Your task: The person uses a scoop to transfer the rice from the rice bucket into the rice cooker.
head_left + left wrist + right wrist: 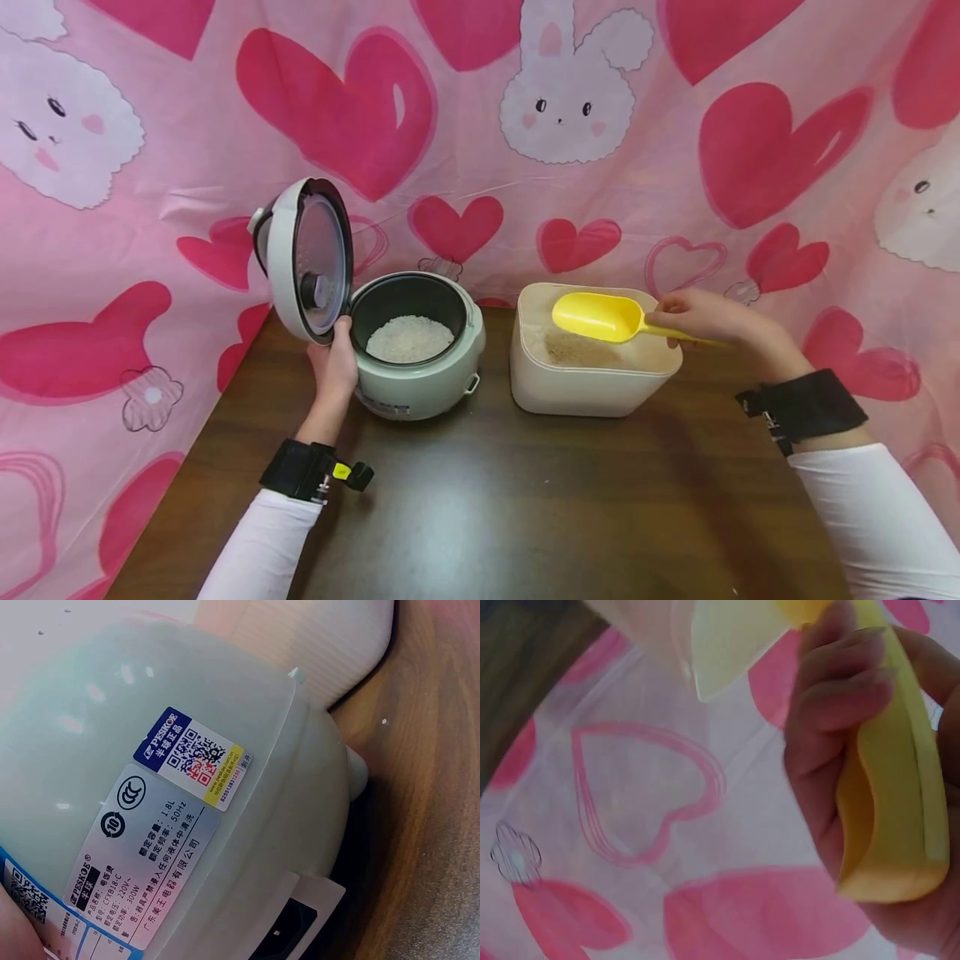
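A pale green rice cooker (pixel 420 392) stands with its lid (pixel 322 267) raised to the left, and white rice (pixel 408 339) lies in its dark inner pot. My left hand (pixel 333 367) grips the cooker's left side by the hinge, thumb up at the rim and fingers partly hidden behind the lid. The cooker's labelled side (pixel 225 772) fills the left wrist view. My right hand (pixel 701 317) holds a yellow scoop (pixel 596 315) by its handle (pixel 904 787). The scoop's bowl is level over an open cream bin (pixel 585 393), with a brownish patch visible inside the bin.
Both containers stand side by side on a dark wooden table (pixel 480 500), near its back edge. Behind it hangs a pink cloth (pixel 480 179) with hearts and rabbits. A power socket (pixel 289 926) is low on the cooker's side.
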### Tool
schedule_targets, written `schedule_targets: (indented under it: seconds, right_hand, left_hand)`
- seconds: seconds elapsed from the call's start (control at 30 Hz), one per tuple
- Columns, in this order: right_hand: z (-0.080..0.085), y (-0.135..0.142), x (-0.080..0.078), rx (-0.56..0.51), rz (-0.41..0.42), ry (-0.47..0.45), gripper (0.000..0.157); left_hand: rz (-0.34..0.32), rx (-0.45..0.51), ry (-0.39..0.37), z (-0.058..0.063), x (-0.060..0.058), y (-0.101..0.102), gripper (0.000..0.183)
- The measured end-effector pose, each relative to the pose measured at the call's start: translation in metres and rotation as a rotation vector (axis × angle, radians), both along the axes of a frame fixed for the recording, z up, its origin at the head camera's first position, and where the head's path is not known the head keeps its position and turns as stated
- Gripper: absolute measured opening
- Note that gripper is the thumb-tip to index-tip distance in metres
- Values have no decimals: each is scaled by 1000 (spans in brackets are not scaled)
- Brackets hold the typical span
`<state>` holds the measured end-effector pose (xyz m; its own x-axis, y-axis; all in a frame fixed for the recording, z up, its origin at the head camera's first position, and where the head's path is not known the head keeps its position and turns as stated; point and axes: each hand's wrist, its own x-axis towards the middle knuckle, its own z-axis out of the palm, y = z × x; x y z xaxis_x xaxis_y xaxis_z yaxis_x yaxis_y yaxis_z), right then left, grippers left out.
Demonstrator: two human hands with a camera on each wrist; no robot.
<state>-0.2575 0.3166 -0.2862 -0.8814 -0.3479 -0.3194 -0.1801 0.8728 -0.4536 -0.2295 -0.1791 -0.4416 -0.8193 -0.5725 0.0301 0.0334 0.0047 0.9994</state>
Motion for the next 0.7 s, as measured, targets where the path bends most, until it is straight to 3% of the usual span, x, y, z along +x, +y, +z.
schedule_targets:
  seconds: [0.17, 0.53, 0.7]
  right_hand:
    - [3, 1, 5, 110, 6, 46, 29]
    - [13, -17, 10, 263, -134, 74, 26]
    - [9, -23, 11, 274, -162, 76, 29]
  left_hand:
    - [-6, -8, -6, -1, 0, 0, 49]
    - [6, -9, -1, 0, -1, -1, 48]
    - [5, -6, 0, -1, -1, -1, 47]
